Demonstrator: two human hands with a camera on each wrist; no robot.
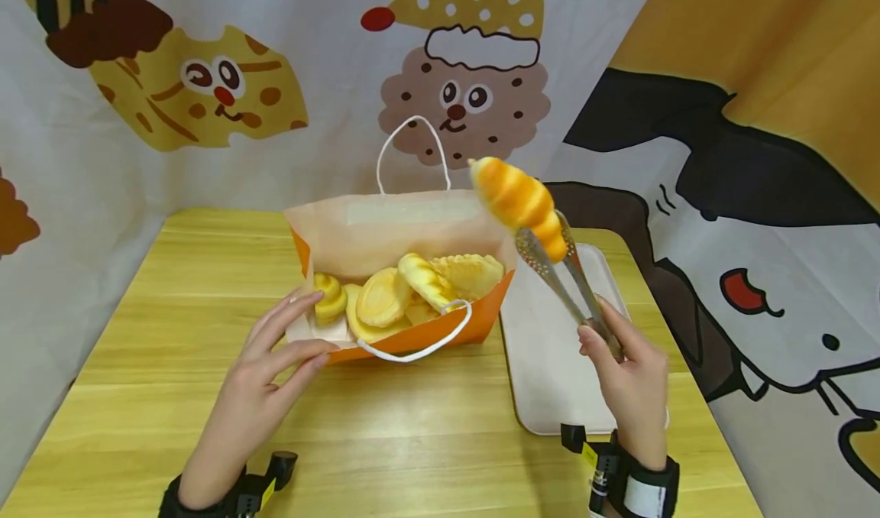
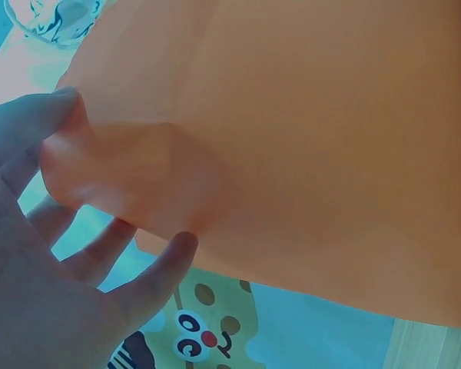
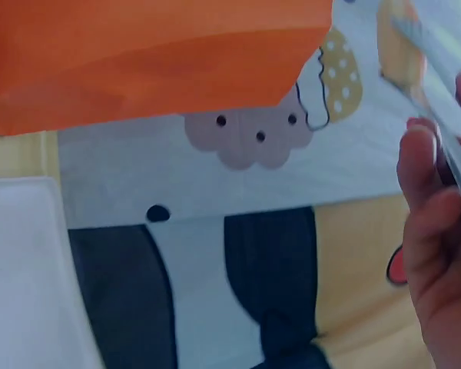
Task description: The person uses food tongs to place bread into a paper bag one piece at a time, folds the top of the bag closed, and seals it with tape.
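My right hand [image 1: 629, 373] grips metal tongs [image 1: 574, 289] near their joined end. Between the tong tips, a golden, spiral-ridged bread roll [image 1: 519, 201] is held up over the right side of an orange paper bag [image 1: 419, 335]. The bag stands with its mouth wide, and my left hand [image 1: 264, 369] holds its left rim between thumb and fingers. Inside lie a small round bun [image 1: 330, 300], round flat pastries [image 1: 383, 298], a twisted bread [image 1: 428, 280] and a crimped pastry [image 1: 470, 273]. In the right wrist view, the roll and tongs [image 3: 438, 108] appear at the upper right.
A white tray [image 1: 550, 380] lies right of the bag on the wooden table [image 1: 412, 441]. One white cord handle [image 1: 412, 124] stands up at the back of the bag; the other hangs over its front. A cartoon-printed curtain [image 1: 330, 14] rises behind the table.
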